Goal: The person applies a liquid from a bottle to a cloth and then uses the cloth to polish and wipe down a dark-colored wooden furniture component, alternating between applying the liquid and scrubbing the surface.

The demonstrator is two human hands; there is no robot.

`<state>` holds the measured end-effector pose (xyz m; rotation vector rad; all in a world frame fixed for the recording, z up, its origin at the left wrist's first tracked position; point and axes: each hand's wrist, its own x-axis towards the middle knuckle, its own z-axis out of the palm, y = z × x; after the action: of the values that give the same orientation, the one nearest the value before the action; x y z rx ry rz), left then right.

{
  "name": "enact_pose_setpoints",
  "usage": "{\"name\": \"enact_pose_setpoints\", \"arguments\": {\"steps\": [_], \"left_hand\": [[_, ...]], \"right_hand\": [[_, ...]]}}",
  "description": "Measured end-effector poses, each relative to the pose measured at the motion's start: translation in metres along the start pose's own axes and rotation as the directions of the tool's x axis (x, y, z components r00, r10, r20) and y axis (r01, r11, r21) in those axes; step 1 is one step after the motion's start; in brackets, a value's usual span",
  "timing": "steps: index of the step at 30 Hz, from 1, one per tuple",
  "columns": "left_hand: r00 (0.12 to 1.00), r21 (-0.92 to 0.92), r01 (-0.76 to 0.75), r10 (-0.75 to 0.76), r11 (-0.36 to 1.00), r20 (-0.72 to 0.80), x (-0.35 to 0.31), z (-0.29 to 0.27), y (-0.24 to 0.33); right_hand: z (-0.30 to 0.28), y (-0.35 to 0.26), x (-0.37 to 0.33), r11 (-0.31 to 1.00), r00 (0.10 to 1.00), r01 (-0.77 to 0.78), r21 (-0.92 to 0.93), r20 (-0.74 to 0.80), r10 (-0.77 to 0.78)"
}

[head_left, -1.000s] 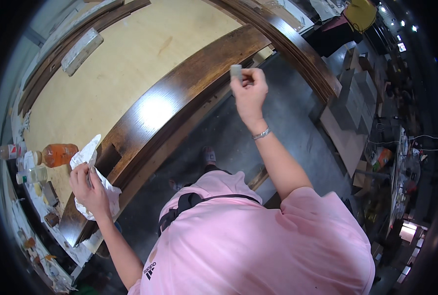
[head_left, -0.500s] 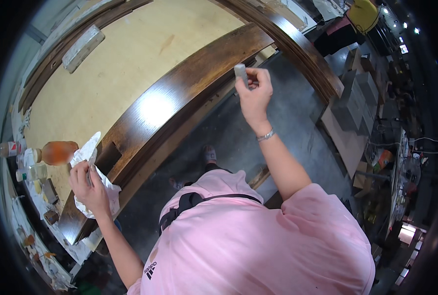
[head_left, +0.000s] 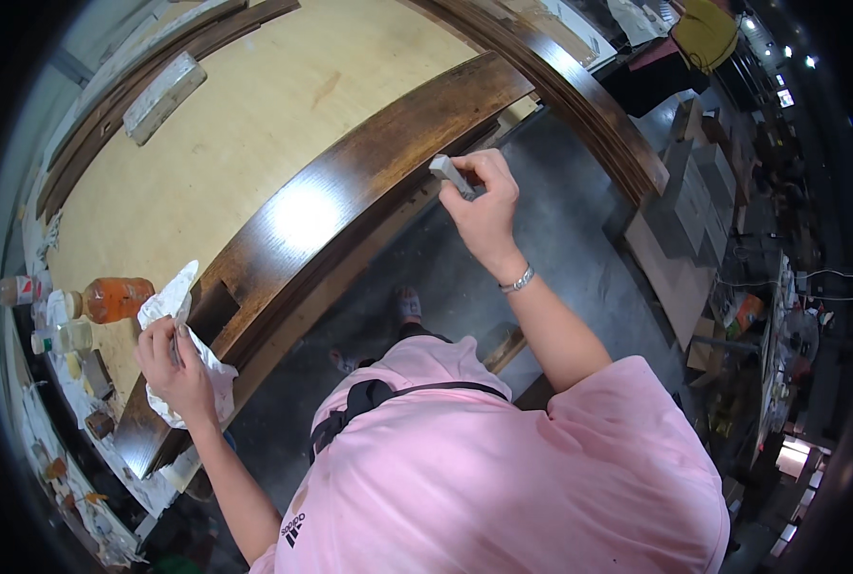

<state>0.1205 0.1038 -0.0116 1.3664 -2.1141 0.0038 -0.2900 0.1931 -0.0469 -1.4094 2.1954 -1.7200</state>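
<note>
My left hand is closed on a crumpled white cloth at the near left end of a long, dark brown wooden board. The board has a glossy finish, a worn lighter patch toward its far end and a rectangular notch near the cloth. In my right hand, pinched between thumb and fingers, is a small grey rectangular block. It is held just off the board's near edge, over the floor. Whether the block touches the edge I cannot tell.
A pale plywood tabletop lies beneath the board. A bottle of orange liquid and a clear bottle lie left of the cloth. A worn whitish block rests farther back. More dark boards cross at far right, near cardboard.
My right hand has come down and slightly left, nearer my body, and the grey block in it has tilted. My left hand stays on the cloth.
</note>
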Motion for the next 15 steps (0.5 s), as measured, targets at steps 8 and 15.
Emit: {"name": "enact_pose_setpoints", "arguments": {"steps": [8,15], "left_hand": [[1.000,-0.017,0.004,-0.004,1.000,-0.009,0.001,0.000,0.001],[1.000,-0.010,-0.002,0.002,1.000,-0.004,0.000,-0.001,-0.001]], "right_hand": [[0.007,-0.009,0.002,0.990,0.995,0.100,-0.098,0.005,-0.100],[0.007,-0.010,0.013,0.966,0.970,0.203,-0.159,-0.104,-0.221]]}}
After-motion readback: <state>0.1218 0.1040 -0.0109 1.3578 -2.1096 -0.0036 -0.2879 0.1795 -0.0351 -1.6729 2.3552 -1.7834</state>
